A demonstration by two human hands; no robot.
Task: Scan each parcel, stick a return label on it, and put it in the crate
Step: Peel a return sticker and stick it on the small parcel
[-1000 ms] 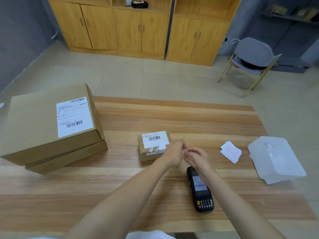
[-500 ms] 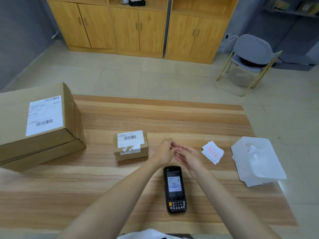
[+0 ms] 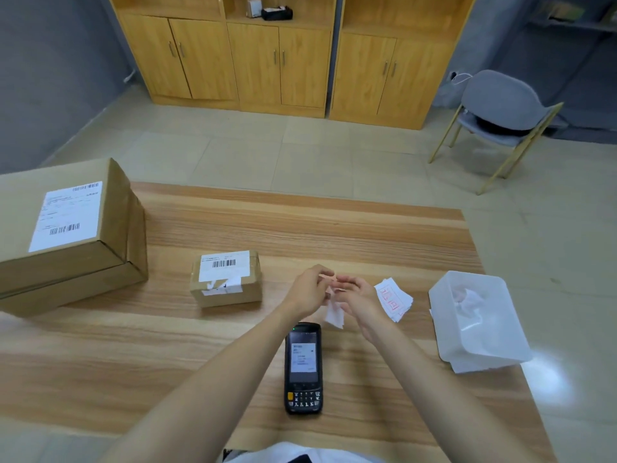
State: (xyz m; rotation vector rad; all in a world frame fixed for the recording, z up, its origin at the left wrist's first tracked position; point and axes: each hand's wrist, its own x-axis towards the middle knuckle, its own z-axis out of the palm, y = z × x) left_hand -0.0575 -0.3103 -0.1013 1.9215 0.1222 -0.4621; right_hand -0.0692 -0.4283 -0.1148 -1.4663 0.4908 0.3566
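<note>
My left hand [image 3: 309, 289] and my right hand [image 3: 359, 294] meet above the table and pinch a small return label [image 3: 329, 279] between their fingertips. White backing paper [image 3: 335, 314] hangs down from them. A small cardboard parcel [image 3: 227, 279] with a barcode label lies left of my hands. The black handheld scanner [image 3: 303, 367] lies screen up on the table below my hands. A little stack of red-printed return labels [image 3: 394, 297] sits just right of my right hand. A large cardboard box [image 3: 66, 232] stands at the far left.
A translucent white plastic bin [image 3: 480, 349] holding crumpled paper stands at the table's right edge. The wooden table [image 3: 334, 235] ends on the far side at a tiled floor. A grey chair [image 3: 500, 111] and wooden cabinets [image 3: 283, 58] stand beyond.
The view has shifted, so the parcel and boxes sit further left. My hands have pulled slightly apart, and white backing paper now hangs below them.
</note>
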